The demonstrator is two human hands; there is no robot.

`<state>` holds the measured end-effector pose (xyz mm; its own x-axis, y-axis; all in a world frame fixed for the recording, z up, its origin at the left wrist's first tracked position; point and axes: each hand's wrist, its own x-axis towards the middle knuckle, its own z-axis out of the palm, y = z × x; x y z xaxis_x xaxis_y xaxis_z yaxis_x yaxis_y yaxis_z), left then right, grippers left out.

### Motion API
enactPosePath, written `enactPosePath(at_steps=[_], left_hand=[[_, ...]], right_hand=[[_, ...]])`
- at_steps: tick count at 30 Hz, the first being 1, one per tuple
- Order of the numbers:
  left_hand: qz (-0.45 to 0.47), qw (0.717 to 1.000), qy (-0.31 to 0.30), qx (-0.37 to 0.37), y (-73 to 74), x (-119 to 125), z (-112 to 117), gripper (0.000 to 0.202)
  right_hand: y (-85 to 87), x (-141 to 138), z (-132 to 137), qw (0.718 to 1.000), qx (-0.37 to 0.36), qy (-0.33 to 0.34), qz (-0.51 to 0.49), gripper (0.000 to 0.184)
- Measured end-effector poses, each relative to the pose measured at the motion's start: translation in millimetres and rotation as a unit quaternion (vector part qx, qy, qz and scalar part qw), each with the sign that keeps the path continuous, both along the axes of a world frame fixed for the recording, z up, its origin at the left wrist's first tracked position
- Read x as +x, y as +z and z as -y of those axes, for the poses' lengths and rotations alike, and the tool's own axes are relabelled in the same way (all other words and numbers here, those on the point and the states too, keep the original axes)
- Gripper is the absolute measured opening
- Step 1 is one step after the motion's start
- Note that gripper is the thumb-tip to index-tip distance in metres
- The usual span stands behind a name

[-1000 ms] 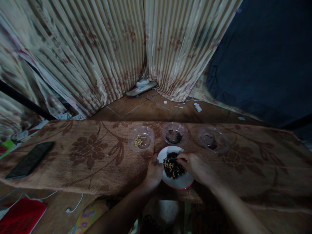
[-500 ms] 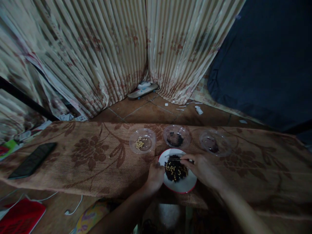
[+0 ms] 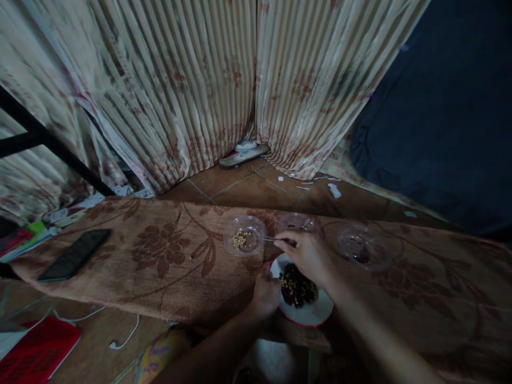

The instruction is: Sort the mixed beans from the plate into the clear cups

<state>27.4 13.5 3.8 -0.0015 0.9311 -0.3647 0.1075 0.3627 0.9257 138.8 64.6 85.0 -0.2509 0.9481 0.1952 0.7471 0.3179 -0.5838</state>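
A white plate with a red rim holds a heap of dark and pale beans. My left hand is closed on the plate's left edge. My right hand is above the plate's far side, pinched on thin metal tweezers whose tips reach to the rim of a clear bowl with pale beans. A second clear bowl sits partly hidden behind my right hand. A third clear bowl with a few dark bits stands to the right.
All stand on a brown flowered cloth over a low table. A black phone lies at its left end. Striped curtains hang behind, with a sandal on the tiled floor. A red book and white cable lie lower left.
My right hand has lifted off the bean heap and moved up and left, bringing the tweezers to the bowl of pale beans. The left hand stays on the plate. The camera view shifted.
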Motion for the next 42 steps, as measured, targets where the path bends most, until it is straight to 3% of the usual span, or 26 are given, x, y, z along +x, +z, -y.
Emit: enactPosePath(at_steps=[5,11,14,24,33,42], left_hand=[[-0.015,1.0,0.007,-0.014,6.2,-1,0,0.04],[-0.039,0.999,0.007,-0.014,1.8,-1,0,0.039],[-0.052,0.999,0.009,-0.006,-2.3,-2,0,0.038],[-0.046,0.999,0.007,0.002,-8.1,0,-4,0.036],[-0.036,0.999,0.016,-0.007,0.6,-1,0,0.04],[-0.036,0.999,0.017,-0.007,-6.8,-1,4,0.037]], right_hand=[[-1.8,46,24,0.999,-0.028,-0.046,-0.004,0.023],[-23.2,90,46,0.993,-0.083,-0.071,0.054,0.027],[-27.6,94,48,0.991,-0.087,-0.048,0.087,0.027],[-27.9,97,49,0.981,-0.059,-0.061,0.174,0.024],[-30.7,92,45,0.982,-0.051,-0.05,0.172,0.025],[-30.2,92,45,0.979,-0.061,-0.052,0.188,0.024]])
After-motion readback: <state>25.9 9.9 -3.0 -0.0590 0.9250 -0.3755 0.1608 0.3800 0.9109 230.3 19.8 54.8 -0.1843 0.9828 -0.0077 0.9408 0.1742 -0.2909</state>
